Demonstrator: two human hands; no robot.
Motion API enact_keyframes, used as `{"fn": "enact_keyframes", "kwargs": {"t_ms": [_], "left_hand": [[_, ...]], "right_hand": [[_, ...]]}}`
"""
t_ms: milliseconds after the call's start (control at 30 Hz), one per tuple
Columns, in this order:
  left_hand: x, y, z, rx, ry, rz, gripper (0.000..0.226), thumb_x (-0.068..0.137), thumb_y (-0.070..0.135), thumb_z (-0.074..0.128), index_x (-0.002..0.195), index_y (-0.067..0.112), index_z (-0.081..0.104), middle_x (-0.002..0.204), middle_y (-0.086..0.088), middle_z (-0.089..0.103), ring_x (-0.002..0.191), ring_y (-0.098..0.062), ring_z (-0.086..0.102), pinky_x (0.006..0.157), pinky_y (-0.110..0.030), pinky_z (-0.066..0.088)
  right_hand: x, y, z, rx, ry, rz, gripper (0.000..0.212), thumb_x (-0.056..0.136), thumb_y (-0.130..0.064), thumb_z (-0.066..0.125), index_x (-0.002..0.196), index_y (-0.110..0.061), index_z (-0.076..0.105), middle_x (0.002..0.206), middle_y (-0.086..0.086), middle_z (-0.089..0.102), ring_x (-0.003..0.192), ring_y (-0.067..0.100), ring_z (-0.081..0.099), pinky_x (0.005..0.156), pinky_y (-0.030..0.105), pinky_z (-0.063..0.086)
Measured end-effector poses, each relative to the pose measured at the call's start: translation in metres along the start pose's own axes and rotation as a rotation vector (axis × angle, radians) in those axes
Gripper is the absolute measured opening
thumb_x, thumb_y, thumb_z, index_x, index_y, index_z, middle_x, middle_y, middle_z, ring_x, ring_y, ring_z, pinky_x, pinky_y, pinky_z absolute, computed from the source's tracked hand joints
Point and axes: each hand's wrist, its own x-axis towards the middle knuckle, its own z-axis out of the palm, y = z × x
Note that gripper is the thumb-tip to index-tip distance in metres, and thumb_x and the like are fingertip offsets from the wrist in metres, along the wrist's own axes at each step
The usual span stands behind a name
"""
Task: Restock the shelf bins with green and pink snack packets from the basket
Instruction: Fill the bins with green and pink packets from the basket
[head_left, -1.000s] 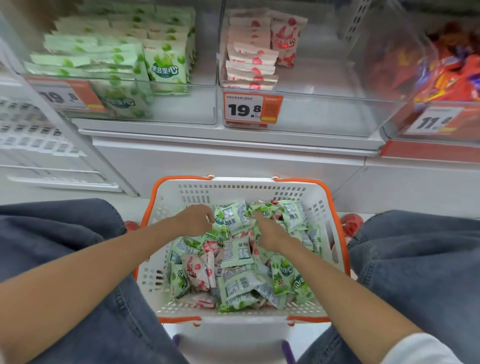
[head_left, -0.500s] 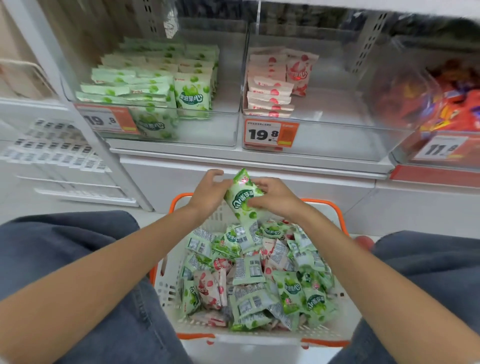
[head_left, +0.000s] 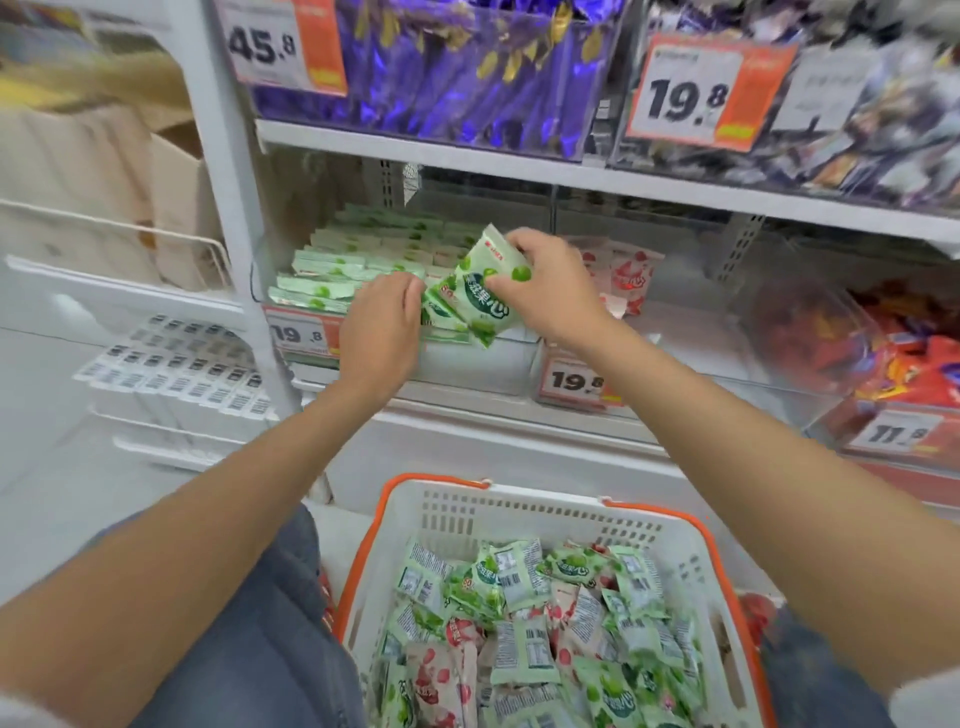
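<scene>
My right hand (head_left: 545, 288) pinches a small stack of green snack packets (head_left: 480, 291) at the front of the clear left shelf bin (head_left: 467, 364), which is stacked with green packets (head_left: 358, 254). My left hand (head_left: 382, 327) grips the left edge of the same stack. To the right, the neighbouring bin holds a few pink packets (head_left: 626, 275). Below, between my knees, the white basket with an orange rim (head_left: 524, 512) is full of mixed green and pink packets (head_left: 530, 629).
A shelf above carries bins of purple-wrapped snacks (head_left: 457, 67) with price tags. At the right a bin holds red and orange packets (head_left: 904, 358). A white upright post (head_left: 234, 208) borders the green bin on the left, with barcode label strips (head_left: 176, 369) beside it.
Both hands rose out of the basket with green packets and carried them up and forward to the green shelf bin. My view tilted upward, showing the upper shelf.
</scene>
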Motion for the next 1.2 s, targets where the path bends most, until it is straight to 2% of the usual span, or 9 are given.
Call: {"fn": "enact_keyframes", "kwargs": {"t_ms": [100, 167, 267, 333, 433, 567, 667, 767, 1200], "left_hand": [[0.019, -0.027, 0.004, 0.235, 0.021, 0.035, 0.032, 0.102, 0.026, 0.034, 0.076, 0.018, 0.051, 0.079, 0.0, 0.051, 0.085, -0.03, 0.051, 0.077, -0.041, 0.038], [0.022, -0.044, 0.015, 0.278, -0.006, 0.018, 0.029, 0.103, 0.028, 0.037, 0.099, 0.014, 0.062, 0.101, -0.005, 0.06, 0.099, -0.03, 0.051, 0.087, -0.043, 0.035], [0.023, -0.055, 0.026, 0.355, -0.059, 0.002, 0.033, 0.104, 0.03, 0.034, 0.109, 0.012, 0.061, 0.113, -0.008, 0.059, 0.105, -0.031, 0.05, 0.088, -0.044, 0.033], [0.023, -0.054, 0.027, 0.379, -0.055, 0.006, 0.034, 0.104, 0.03, 0.031, 0.11, 0.014, 0.06, 0.115, -0.007, 0.058, 0.105, -0.029, 0.05, 0.09, -0.043, 0.032], [0.021, -0.053, 0.029, 0.357, -0.043, 0.003, 0.035, 0.104, 0.029, 0.031, 0.113, 0.015, 0.062, 0.12, -0.004, 0.058, 0.11, -0.027, 0.049, 0.094, -0.041, 0.031], [0.022, -0.054, 0.03, 0.353, -0.04, 0.001, 0.036, 0.104, 0.029, 0.031, 0.114, 0.016, 0.063, 0.121, -0.004, 0.057, 0.11, -0.026, 0.049, 0.095, -0.04, 0.029], [0.021, -0.054, 0.03, 0.355, -0.043, -0.001, 0.036, 0.104, 0.029, 0.03, 0.113, 0.015, 0.063, 0.121, -0.004, 0.057, 0.11, -0.026, 0.049, 0.095, -0.04, 0.03], [0.021, -0.054, 0.03, 0.357, -0.05, -0.007, 0.036, 0.104, 0.03, 0.031, 0.114, 0.016, 0.063, 0.122, -0.004, 0.057, 0.111, -0.026, 0.049, 0.097, -0.041, 0.029], [0.023, -0.057, 0.034, 0.37, -0.048, 0.005, 0.04, 0.103, 0.03, 0.028, 0.116, 0.016, 0.063, 0.128, -0.003, 0.055, 0.114, -0.025, 0.049, 0.099, -0.041, 0.028]], "right_hand": [[0.048, 0.005, 0.019, -0.179, -0.076, -0.024, 0.011, 0.082, -0.016, 0.069, 0.089, -0.015, 0.061, 0.083, 0.0, 0.061, 0.08, 0.019, 0.058, 0.059, 0.029, 0.035], [0.073, 0.016, 0.044, -0.309, -0.202, -0.025, 0.015, 0.082, -0.015, 0.069, 0.094, -0.009, 0.063, 0.096, 0.009, 0.064, 0.094, 0.028, 0.061, 0.068, 0.031, 0.04], [0.09, 0.03, 0.084, -0.421, -0.371, -0.008, 0.026, 0.085, -0.016, 0.07, 0.108, -0.009, 0.063, 0.109, 0.012, 0.065, 0.107, 0.031, 0.06, 0.077, 0.028, 0.044], [0.092, 0.04, 0.102, -0.437, -0.35, -0.002, 0.04, 0.086, -0.015, 0.069, 0.125, -0.01, 0.06, 0.122, 0.012, 0.063, 0.115, 0.032, 0.058, 0.088, 0.033, 0.048], [0.087, 0.055, 0.109, -0.407, -0.202, 0.041, 0.053, 0.082, -0.019, 0.073, 0.131, -0.013, 0.055, 0.13, 0.01, 0.058, 0.121, 0.03, 0.053, 0.097, 0.038, 0.046], [0.078, 0.059, 0.104, -0.26, -0.131, 0.319, 0.082, 0.073, -0.03, 0.084, 0.14, -0.016, 0.04, 0.139, 0.012, 0.041, 0.131, 0.033, 0.037, 0.107, 0.043, 0.038], [0.083, 0.055, 0.098, 0.031, -0.195, 0.65, 0.102, 0.068, -0.029, 0.088, 0.145, -0.007, 0.026, 0.145, 0.015, 0.038, 0.131, 0.033, 0.043, 0.104, 0.04, 0.042], [0.08, 0.047, 0.098, -0.082, -0.453, 0.703, 0.084, 0.078, -0.035, 0.081, 0.14, 0.0, 0.036, 0.138, 0.012, 0.051, 0.123, 0.028, 0.053, 0.091, 0.032, 0.047], [0.085, 0.048, 0.111, -0.063, -0.373, 0.705, 0.072, 0.081, -0.027, 0.079, 0.136, 0.001, 0.042, 0.136, 0.01, 0.052, 0.123, 0.026, 0.053, 0.092, 0.029, 0.046]]}}
